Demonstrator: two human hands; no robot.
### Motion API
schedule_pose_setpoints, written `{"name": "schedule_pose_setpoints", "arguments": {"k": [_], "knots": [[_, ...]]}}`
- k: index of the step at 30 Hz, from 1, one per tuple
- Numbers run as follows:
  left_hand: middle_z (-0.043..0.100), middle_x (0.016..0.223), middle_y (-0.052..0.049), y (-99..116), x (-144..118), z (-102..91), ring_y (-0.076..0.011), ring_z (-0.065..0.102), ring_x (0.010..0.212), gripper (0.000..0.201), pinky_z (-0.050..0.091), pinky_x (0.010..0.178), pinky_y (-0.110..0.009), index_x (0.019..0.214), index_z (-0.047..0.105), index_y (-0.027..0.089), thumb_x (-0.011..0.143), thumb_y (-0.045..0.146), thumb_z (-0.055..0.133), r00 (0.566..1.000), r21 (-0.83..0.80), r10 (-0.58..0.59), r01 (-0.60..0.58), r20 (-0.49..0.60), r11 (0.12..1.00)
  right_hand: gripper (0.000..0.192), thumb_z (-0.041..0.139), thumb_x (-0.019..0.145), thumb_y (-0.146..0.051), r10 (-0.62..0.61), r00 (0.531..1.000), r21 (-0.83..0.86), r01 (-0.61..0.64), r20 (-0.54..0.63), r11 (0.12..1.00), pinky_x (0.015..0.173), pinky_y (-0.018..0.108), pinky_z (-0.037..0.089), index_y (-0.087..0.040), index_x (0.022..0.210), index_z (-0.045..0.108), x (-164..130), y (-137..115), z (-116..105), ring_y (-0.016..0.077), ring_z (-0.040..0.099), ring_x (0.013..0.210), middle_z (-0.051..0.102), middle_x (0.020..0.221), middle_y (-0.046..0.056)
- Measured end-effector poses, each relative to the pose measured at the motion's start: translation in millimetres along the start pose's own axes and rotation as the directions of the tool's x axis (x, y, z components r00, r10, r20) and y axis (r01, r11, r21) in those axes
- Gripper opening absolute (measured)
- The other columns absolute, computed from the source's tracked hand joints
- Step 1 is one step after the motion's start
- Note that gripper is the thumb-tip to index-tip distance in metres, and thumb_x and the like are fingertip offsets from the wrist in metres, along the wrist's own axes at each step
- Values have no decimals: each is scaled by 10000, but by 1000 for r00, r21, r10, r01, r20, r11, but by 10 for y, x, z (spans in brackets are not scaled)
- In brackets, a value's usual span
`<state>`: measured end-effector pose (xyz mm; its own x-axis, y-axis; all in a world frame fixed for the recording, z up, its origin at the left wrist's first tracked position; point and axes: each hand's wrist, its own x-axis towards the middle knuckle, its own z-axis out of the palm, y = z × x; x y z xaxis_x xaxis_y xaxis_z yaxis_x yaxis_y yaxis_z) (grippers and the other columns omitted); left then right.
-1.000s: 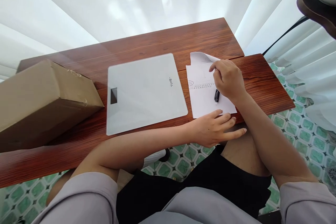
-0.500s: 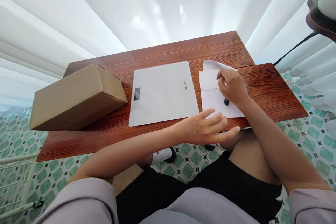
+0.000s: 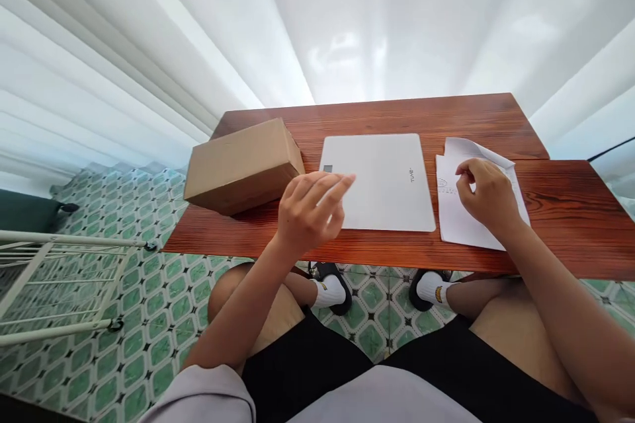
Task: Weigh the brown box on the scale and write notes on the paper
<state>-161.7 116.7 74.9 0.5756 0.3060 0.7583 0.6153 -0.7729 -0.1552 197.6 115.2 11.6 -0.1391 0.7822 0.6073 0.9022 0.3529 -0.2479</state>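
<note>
A white flat scale [image 3: 387, 182] lies in the middle of the brown wooden table [image 3: 377, 115]. My left hand [image 3: 310, 211] hovers in the air over the scale's left edge, fingers apart and holding nothing. A brown cardboard box [image 3: 243, 164] sits just to its left. My right hand [image 3: 483, 195] rests on a white printed paper [image 3: 459, 221] at the right of the scale, fingers curled; the pen it held a moment ago is hidden under the hand.
White curtains hang behind the table. The floor has green patterned tiles [image 3: 149, 291]. A white metal rack [image 3: 54, 277] stands on the left. My knees and white socks show under the table's front edge.
My left hand lifted off the paper's lower edge and swung left, to above the scale's left edge. The view turned to the left. The right hand stayed on the paper.
</note>
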Motion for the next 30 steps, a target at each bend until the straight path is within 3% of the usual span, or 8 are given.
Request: {"name": "schedule_pose_setpoints", "arguments": {"k": [5, 9, 12, 17, 20, 24, 26, 30], "knots": [[713, 1105, -112, -337, -195, -311, -274, 652, 1012, 475, 497, 924, -401, 1333, 581, 162, 860, 131, 562, 965, 74, -229, 239, -129, 968, 140, 449, 941, -124, -113, 993, -2, 113, 32, 994, 733, 400, 460, -223, 954, 547, 80, -175, 50, 277, 593, 800, 636, 845, 69], [693, 1199, -104, -553, -415, -561, -271, 621, 1096, 427, 467, 1016, -429, 1327, 585, 206, 906, 164, 530, 869, 64, -425, 454, -255, 889, 157, 450, 966, -149, -147, 988, 115, 139, 55, 984, 778, 434, 482, -237, 952, 579, 254, -472, 133, 291, 607, 842, 648, 873, 73], [675, 1228, -94, -712, -669, -652, -273, 581, 1169, 388, 459, 1051, -436, 1275, 619, 213, 904, 182, 510, 708, -39, -588, 626, -392, 779, 162, 454, 961, -174, -120, 992, 245, 106, 43, 964, 784, 461, 491, -259, 926, 588, 447, -802, 236, 297, 620, 850, 659, 884, 72], [609, 1319, -81, -1000, -1109, -594, -241, 534, 1283, 405, 419, 1130, -381, 1248, 607, 211, 860, 260, 503, 325, -325, -798, 785, -507, 527, 187, 459, 988, -245, -45, 997, 436, 14, 60, 900, 866, 481, 542, -256, 1022, 642, 769, -1408, 503, 289, 662, 978, 703, 1046, 91], [570, 1376, -100, -1141, -1278, -527, -220, 520, 1320, 445, 404, 1147, -340, 1281, 560, 191, 862, 317, 473, 138, -521, -882, 761, -451, 386, 243, 464, 995, -306, 18, 994, 582, -79, 111, 809, 970, 496, 541, -235, 1140, 646, 923, -1713, 741, 284, 657, 1117, 698, 1181, 106], [537, 1448, -111, -1204, -1384, -487, -206, 489, 1377, 486, 405, 1149, -330, 1388, 509, 202, 928, 339, 430, -20, -710, -978, 691, -206, 136, 356, 489, 991, -384, 150, 949, 717, -309, 278, 625, 1164, 522, 416, -253, 1307, 589, 1094, -2039, 1096, 268, 560, 1325, 623, 1382, 97], [520, 1479, -101, -1190, -1408, -480, -205, 470, 1403, 499, 399, 1158, -339, 1436, 491, 220, 964, 371, 429, -65, -760, -993, 649, -104, 37, 419, 479, 999, -432, 217, 905, 735, -425, 366, 528, 1220, 514, 348, -270, 1381, 542, 1153, -2169, 1258, 250, 471, 1418, 542, 1488, 77], [451, 1557, -71, -1140, -1413, -469, -207, 409, 1459, 533, 375, 1182, -338, 1483, 472, 258, 992, 467, 470, -68, -781, -998, 623, -14, -32, 544, 435, 1008, -589, 237, 855, 732, -518, 461, 443, 1247, 528, 297, -303, 1469, 474, 1186, -2368, 1497, 264, 324, 1514, 403, 1605, 35]]}}
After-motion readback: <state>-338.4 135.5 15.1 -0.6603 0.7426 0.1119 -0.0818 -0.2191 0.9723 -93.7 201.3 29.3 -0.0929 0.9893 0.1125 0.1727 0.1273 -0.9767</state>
